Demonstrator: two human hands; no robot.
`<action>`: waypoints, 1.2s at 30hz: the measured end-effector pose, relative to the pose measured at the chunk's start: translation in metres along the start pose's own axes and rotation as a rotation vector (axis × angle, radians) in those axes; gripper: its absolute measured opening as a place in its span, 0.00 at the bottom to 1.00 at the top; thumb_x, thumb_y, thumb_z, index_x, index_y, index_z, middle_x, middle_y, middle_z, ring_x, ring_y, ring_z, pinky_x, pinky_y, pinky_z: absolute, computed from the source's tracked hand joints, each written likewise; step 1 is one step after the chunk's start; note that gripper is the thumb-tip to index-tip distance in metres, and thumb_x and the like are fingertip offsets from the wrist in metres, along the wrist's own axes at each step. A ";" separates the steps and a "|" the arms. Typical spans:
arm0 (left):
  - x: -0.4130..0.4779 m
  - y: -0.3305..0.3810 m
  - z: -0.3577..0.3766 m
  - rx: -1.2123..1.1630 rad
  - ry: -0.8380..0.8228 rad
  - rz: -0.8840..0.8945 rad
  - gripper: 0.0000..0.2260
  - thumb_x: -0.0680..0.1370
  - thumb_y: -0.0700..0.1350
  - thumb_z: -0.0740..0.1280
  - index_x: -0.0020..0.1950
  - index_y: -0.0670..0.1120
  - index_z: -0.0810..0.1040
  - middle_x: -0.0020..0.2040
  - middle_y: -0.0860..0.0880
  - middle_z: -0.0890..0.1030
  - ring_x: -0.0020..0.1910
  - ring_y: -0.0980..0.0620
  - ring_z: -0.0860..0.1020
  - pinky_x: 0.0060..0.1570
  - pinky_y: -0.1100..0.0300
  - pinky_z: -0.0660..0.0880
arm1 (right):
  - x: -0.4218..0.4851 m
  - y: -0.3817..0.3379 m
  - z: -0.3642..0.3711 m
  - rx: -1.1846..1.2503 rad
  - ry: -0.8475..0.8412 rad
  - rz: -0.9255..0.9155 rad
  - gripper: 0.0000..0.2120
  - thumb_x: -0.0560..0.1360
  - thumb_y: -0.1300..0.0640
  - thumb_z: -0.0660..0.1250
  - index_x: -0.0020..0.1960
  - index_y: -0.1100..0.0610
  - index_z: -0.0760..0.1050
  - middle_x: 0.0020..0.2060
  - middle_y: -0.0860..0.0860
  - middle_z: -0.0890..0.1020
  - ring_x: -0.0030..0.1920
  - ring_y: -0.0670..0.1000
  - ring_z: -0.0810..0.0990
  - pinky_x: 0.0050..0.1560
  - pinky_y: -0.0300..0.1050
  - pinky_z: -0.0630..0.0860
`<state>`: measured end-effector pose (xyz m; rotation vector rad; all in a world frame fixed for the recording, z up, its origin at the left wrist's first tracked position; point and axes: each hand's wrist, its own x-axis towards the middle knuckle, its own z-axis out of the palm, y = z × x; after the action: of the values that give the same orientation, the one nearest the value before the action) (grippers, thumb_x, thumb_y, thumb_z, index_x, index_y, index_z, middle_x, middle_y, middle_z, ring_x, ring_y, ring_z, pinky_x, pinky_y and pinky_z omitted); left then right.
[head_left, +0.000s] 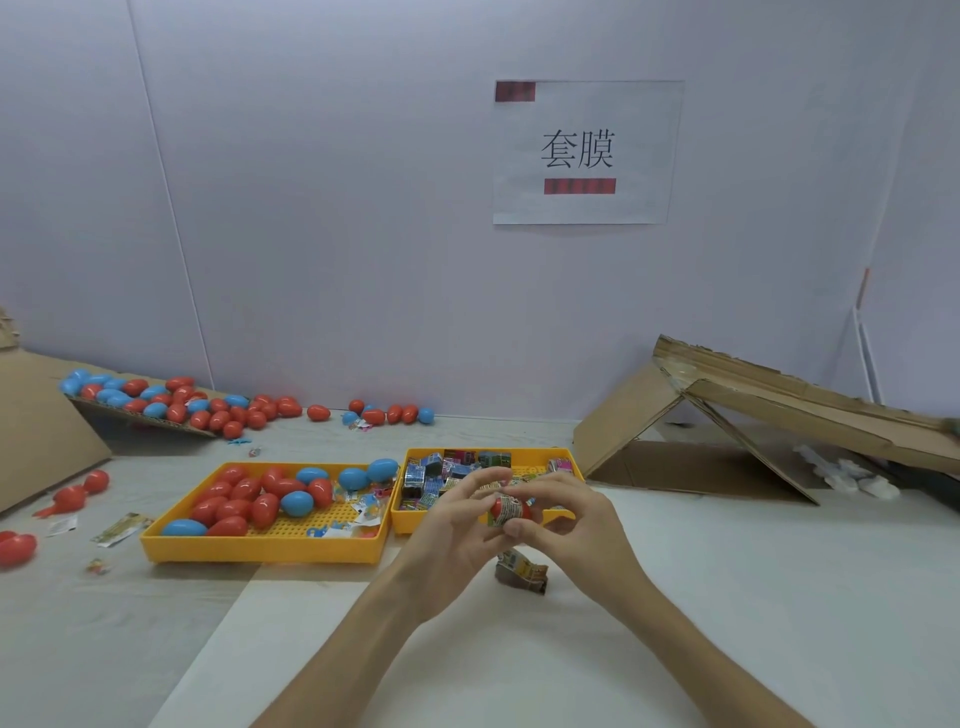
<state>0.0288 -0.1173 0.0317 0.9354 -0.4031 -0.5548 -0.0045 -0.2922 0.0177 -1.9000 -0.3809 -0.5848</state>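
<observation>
Centrally, in the lower middle of the frame: one red egg (521, 513), banded with printed film (510, 505), held clear of the table (753, 597) between both hands.

Left hand (452, 525): palm turned inward, fingers curled, thumb and fingertips pinching the egg's left side, forefinger arched over its top.

Right hand (571, 525): fingers bent, thumb and forefinger pinching the egg's right side, remaining fingers curled behind.

Both forearms enter from the bottom edge and converge on the egg.

Just below the hands, on the table: one crumpled printed wrapper (522, 571), lying loose.

Directly behind the hands: right yellow tray (524, 452), stocked with folded printed packets (431, 475).

Just beside it, to the left: left yellow tray (260, 553), stocked with red and blue eggs (260, 499) and a few small scraps.

Far left edge: two more red eggs (18, 548) on the table.

Upper left, against the wall: cardboard ramp (47, 431) with a heap of red and blue eggs (171, 405) beside it; a short row of strays (389, 414) at the wall's foot.

Right of the frame: folded cardboard sheets (727, 415), propped as a tent.

Upper centre, on the wall: paper sign (587, 150).
</observation>
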 end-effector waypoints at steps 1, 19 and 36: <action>0.000 0.000 0.000 -0.004 0.000 0.001 0.24 0.75 0.39 0.66 0.71 0.39 0.70 0.68 0.32 0.75 0.65 0.34 0.78 0.61 0.47 0.78 | 0.000 0.000 0.000 0.006 -0.001 0.005 0.16 0.70 0.55 0.79 0.54 0.38 0.84 0.48 0.43 0.82 0.48 0.51 0.82 0.44 0.45 0.83; -0.001 -0.001 -0.002 -0.102 -0.017 -0.013 0.21 0.80 0.39 0.63 0.73 0.42 0.69 0.65 0.34 0.79 0.66 0.36 0.78 0.59 0.50 0.80 | 0.002 -0.001 -0.005 0.101 -0.009 0.124 0.13 0.70 0.57 0.79 0.55 0.51 0.86 0.48 0.47 0.87 0.51 0.49 0.85 0.53 0.52 0.83; 0.002 -0.001 -0.002 -0.099 0.008 0.008 0.26 0.74 0.39 0.73 0.71 0.43 0.72 0.64 0.36 0.81 0.64 0.40 0.80 0.54 0.55 0.81 | 0.001 -0.008 -0.004 0.317 -0.025 0.235 0.11 0.72 0.49 0.73 0.54 0.46 0.85 0.52 0.50 0.87 0.55 0.50 0.84 0.51 0.51 0.82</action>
<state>0.0315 -0.1177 0.0303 0.8404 -0.3683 -0.5585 -0.0086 -0.2927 0.0254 -1.6190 -0.2445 -0.3224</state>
